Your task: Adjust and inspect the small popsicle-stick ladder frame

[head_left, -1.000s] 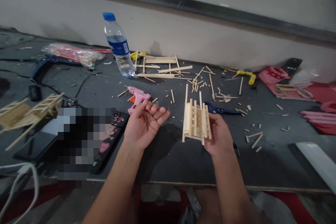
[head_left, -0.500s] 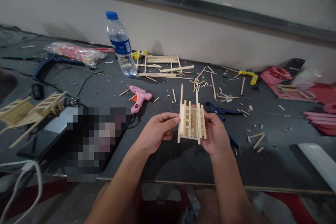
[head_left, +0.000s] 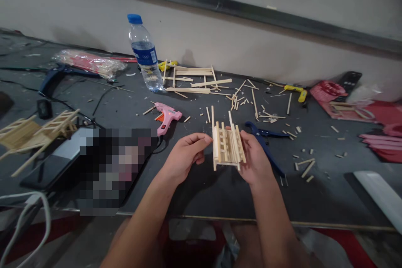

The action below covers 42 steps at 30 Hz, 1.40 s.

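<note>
My right hand (head_left: 256, 159) cradles a small frame of glued wooden sticks (head_left: 226, 145) from behind and from the right, fingers curled around its side. My left hand (head_left: 185, 157) pinches the frame's left upright between thumb and forefinger. The frame has ladder-like rungs and two longer sticks poking up at its far end. I hold it a little above the dark table (head_left: 204, 188), near the front edge. A pink glue gun (head_left: 167, 116) lies just beyond my left hand, and blue-handled cutters (head_left: 265, 142) lie beside my right hand.
A water bottle (head_left: 143, 54) stands at the back by a larger stick frame (head_left: 191, 78). Loose stick offcuts (head_left: 266, 115) are strewn right of centre. Another stick model (head_left: 34, 132) rests at left over a phone (head_left: 50, 163). Red packets (head_left: 345, 100) lie far right.
My left hand, open and apart from the frame a second ago, has come across and closed on its left side. The frame has tilted slightly and moved a little left.
</note>
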Available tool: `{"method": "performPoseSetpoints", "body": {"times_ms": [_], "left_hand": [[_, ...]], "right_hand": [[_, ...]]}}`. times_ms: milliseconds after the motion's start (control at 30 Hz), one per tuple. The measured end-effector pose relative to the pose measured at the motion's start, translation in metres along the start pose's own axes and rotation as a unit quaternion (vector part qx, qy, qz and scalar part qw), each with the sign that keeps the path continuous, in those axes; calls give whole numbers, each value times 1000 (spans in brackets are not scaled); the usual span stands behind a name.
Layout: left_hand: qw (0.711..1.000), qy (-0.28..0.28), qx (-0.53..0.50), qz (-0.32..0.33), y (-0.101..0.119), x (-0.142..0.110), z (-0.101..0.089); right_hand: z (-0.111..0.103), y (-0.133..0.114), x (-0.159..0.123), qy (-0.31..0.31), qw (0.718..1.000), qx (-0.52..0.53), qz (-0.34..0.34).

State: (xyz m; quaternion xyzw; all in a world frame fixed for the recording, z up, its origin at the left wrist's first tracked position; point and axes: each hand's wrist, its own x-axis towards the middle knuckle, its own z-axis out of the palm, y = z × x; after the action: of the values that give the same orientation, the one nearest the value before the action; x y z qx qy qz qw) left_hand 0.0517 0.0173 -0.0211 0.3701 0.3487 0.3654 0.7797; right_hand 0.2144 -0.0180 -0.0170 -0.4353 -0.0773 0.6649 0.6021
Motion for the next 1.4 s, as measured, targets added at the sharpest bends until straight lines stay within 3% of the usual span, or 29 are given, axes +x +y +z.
{"method": "performPoseSetpoints", "body": {"times_ms": [333,633,967,1133,1267,1333,1400], "left_hand": [[999,-12,-45,19,0,1,-3],[991,61,-119,3,17,-5,-6],[964,145,-194,111,55,-12,-28],[921,222,-239,213,77,-23,-53],[920,258,-167,242,75,-23,-49],[937,239,-77,244,63,-19,-35],[964,187,68,177,46,-15,-16]], "right_hand": [[-8,1,9,4,999,-22,-26],[-18,-8,8,14,998,-33,-43],[-34,-13,10,19,995,-31,-89],[-40,-16,7,17,995,-37,-90],[-37,-17,1,1,995,-71,-68],[-34,-15,-3,-14,994,-94,-56],[-30,-14,-6,-33,992,-115,-45]]}}
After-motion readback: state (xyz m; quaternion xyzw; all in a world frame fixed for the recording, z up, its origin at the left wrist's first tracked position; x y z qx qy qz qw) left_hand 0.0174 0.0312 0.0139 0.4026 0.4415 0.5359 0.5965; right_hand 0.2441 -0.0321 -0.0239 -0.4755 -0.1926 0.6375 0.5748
